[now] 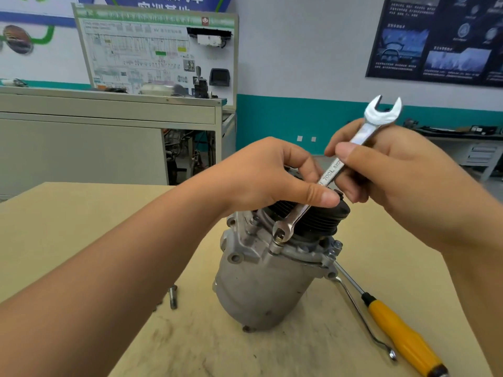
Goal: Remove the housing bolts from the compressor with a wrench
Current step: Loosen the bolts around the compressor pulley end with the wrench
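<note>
A grey metal compressor [261, 284] stands upright on the tan table [68, 227], with a black ribbed pulley [321, 221] on top. A silver double open-end wrench [334, 170] slants from upper right to lower left. Its lower jaw sits on a housing bolt [277, 240] at the compressor's upper rim. My right hand [394, 170] grips the wrench shaft near the upper jaw. My left hand [275, 178] pinches the shaft lower down, thumb pressed on it just above the pulley. A second bolt head [337, 244] shows on the rim's right side.
A loose removed bolt [173, 296] lies on the table left of the compressor. A yellow-handled screwdriver [400, 330] and a thin bent metal tool [362, 314] lie to its right. A grey workbench [109, 137] and a training board stand behind.
</note>
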{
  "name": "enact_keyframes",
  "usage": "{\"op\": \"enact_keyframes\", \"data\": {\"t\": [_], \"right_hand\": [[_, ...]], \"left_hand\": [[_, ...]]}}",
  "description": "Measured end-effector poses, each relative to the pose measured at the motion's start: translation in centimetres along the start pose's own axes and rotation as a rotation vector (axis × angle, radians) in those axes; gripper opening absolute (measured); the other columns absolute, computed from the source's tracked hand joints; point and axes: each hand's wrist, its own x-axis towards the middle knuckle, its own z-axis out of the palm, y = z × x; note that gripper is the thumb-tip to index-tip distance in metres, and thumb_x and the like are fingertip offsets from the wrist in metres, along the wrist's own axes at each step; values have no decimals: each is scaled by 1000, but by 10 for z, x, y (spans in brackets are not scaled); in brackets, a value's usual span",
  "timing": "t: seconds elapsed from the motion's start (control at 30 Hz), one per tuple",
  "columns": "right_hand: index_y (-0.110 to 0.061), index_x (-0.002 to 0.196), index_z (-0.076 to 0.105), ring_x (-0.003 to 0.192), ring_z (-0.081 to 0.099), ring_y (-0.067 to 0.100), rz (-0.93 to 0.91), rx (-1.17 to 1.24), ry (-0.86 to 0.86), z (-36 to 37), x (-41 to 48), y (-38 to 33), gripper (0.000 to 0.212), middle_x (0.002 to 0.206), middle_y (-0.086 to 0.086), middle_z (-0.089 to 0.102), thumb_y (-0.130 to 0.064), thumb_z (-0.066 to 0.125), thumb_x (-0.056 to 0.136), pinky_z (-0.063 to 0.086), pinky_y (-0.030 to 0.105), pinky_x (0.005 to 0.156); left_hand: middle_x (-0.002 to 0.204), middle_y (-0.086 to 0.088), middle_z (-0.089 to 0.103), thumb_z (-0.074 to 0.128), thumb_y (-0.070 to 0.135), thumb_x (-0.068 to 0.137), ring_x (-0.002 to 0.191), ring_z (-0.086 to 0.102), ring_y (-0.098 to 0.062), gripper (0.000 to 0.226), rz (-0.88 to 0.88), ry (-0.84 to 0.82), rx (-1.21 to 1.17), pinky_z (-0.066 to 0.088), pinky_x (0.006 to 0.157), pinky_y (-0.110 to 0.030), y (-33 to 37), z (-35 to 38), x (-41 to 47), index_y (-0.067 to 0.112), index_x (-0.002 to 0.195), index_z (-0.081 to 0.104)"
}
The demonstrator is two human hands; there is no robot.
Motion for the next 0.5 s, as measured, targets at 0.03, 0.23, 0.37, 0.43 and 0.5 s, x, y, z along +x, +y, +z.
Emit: {"op": "enact_keyframes", "data": {"t": [0.03,0.23,0.37,0.43,0.5], "right_hand": [[-13,87,56,47,42,5,6,25,3,-1,-1,2,20,49,-2,50,-32,48,88,40,15,49],[-8,80,62,40,40,8,104,339,12,2,5,11,27,47,-1,50,-31,48,80,39,17,45],[-12,68,61,42,42,6,156,287,-21,11,12,7,32,45,-3,48,-41,51,78,38,14,44],[-15,64,60,41,41,5,113,190,16,14,14,5,34,44,-6,47,-37,50,88,36,14,43],[-17,64,59,41,40,5,67,147,64,14,15,2,35,43,-7,46,-32,48,94,36,14,44]], "left_hand": [[89,1,70,75,50,48,91,64,-13,27,-5,18,8,43,99,-36,0,1,1,27,52,60],[100,5,71,69,57,57,102,62,-7,34,-11,-28,58,39,105,-38,-1,-2,6,25,71,72],[100,2,72,64,46,69,104,63,-7,39,-34,-161,18,39,106,-35,-4,-10,4,16,91,74],[97,1,73,64,41,70,101,63,-6,27,-31,-157,-32,38,107,-35,-4,-10,3,20,85,72],[101,-4,72,66,39,71,103,63,-10,26,-23,-123,-69,37,109,-40,-3,-9,3,19,87,72]]}}
